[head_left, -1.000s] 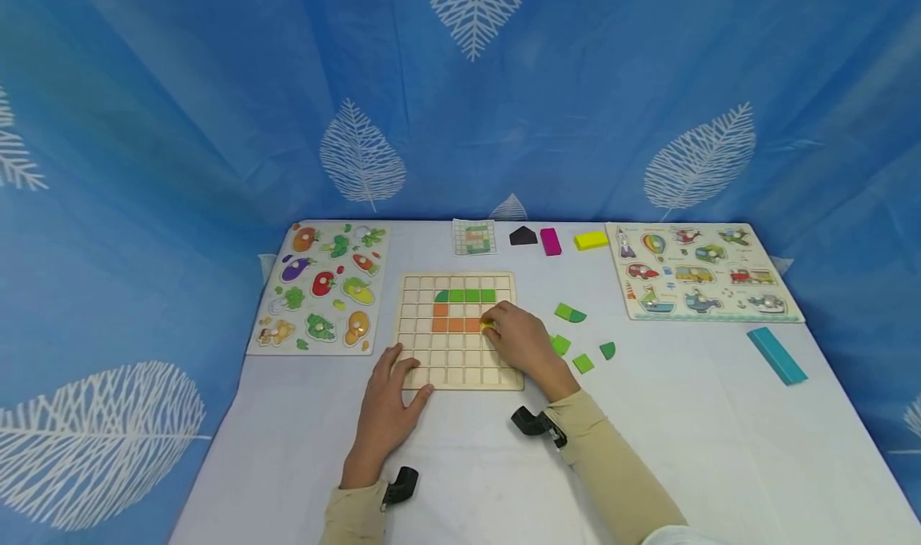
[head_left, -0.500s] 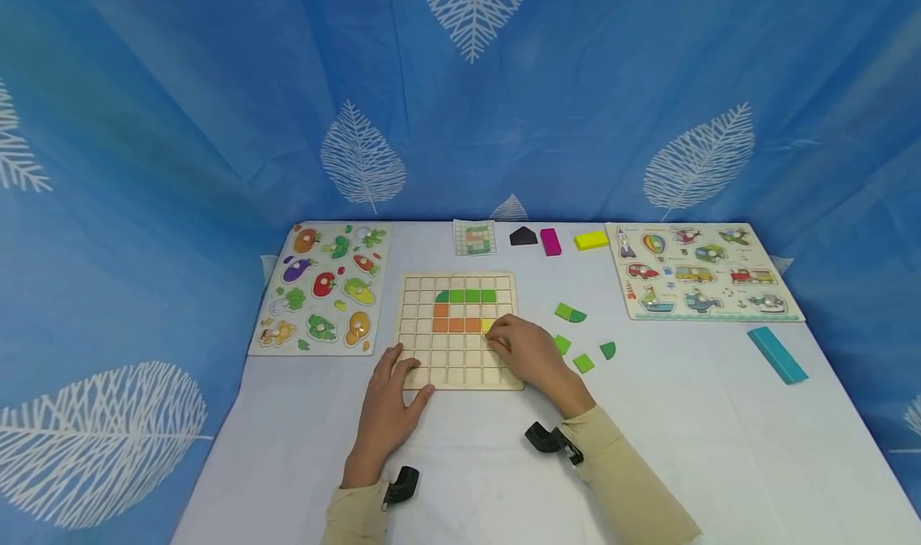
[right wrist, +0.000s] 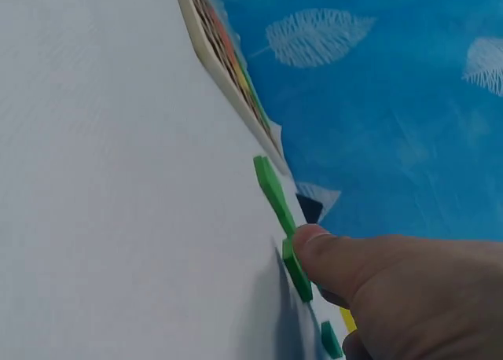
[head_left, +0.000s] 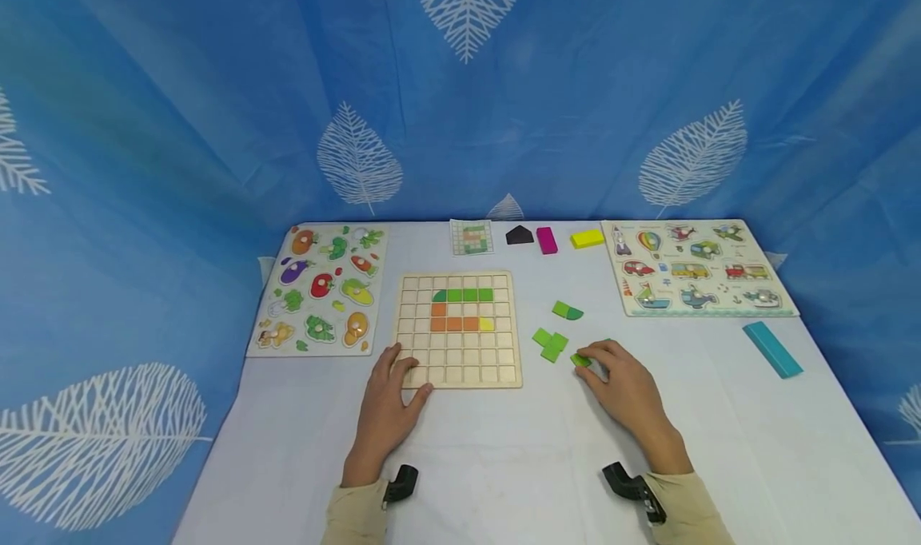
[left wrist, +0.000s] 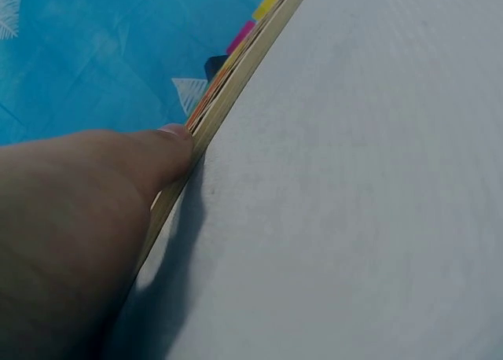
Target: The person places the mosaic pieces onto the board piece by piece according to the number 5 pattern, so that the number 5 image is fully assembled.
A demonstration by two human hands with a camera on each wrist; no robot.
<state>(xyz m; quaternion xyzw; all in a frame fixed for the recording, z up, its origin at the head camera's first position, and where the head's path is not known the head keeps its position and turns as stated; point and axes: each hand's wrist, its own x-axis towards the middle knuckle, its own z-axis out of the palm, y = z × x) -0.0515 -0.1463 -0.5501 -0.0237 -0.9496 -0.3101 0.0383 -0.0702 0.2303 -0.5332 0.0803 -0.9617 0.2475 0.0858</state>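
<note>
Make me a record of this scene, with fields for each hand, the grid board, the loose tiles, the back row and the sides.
Left hand grip: rests on the wooden grid board's near left corner
Right hand grip: pinches a green square tile
On board: dark-green quarter-round, three green squares, four orange squares, one yellow square
Loose: green tiles right of board
Back row: pattern card, black pentagonal block, magenta block, yellow block
Sides: vegetable puzzle left; vehicle puzzle and blue block right
</note>
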